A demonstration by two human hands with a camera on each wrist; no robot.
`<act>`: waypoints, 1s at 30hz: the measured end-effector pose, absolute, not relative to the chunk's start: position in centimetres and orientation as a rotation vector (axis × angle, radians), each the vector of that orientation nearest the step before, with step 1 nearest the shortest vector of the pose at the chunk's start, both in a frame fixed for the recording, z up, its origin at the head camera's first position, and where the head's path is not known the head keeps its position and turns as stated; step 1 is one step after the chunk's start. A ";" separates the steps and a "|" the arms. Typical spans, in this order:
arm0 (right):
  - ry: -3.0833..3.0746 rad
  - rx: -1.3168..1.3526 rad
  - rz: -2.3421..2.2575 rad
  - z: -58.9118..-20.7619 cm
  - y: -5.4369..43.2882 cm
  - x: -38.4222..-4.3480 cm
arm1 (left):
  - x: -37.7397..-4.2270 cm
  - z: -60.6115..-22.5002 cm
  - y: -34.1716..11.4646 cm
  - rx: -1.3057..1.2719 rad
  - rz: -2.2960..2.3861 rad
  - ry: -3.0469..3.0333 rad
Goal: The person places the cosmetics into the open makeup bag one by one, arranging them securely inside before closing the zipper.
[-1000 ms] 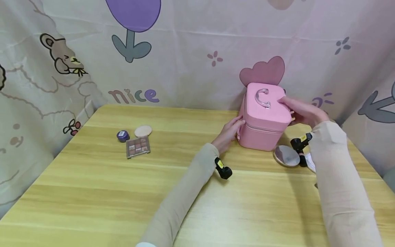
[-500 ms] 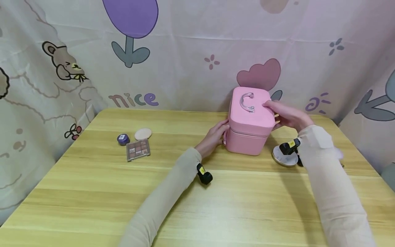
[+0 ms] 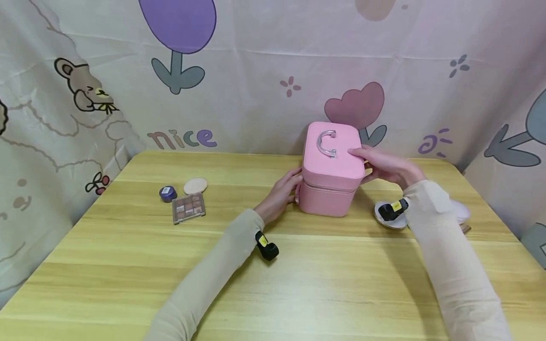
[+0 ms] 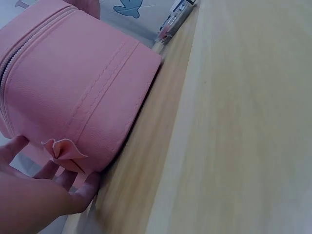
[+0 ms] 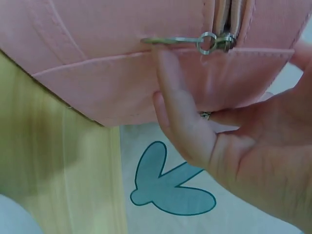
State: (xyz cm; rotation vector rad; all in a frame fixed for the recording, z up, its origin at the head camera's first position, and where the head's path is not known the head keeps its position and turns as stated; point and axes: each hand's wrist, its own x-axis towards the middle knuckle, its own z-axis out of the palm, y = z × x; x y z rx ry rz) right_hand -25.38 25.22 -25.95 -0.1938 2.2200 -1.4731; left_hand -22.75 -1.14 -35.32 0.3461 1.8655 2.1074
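On the left of the table [image 3: 324,289], you can see a small purple tub [image 3: 168,193], a pale round pad [image 3: 195,186] and a square palette [image 3: 189,207] of little colors, all close together. On your right sits a round shiny thing [image 3: 391,225], partly hidden. Behind, your cloth [image 3: 251,94] shows a bear [image 3: 81,78] and flowers [image 3: 181,23].

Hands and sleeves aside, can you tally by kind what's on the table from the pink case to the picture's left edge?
Pink case: 1
Makeup palette: 1
Small purple round item: 1
Pale round pad: 1
Total: 4
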 end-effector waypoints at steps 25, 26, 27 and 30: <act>1.953 -0.525 -1.662 -28.2 20.9 -23.4 | -20.3 -34.6 -9.1 0.410 2.026 1.802; 1.951 -0.526 -1.668 -28.2 20.7 -23.3 | -20.2 -34.6 -9.3 0.412 2.027 1.800; 1.951 -0.526 -1.672 -28.3 20.4 -23.2 | -20.0 -34.6 -9.6 0.414 2.026 1.804; 1.955 -0.526 -1.680 -28.4 19.7 -22.8 | -19.6 -34.6 -10.4 0.422 2.032 1.811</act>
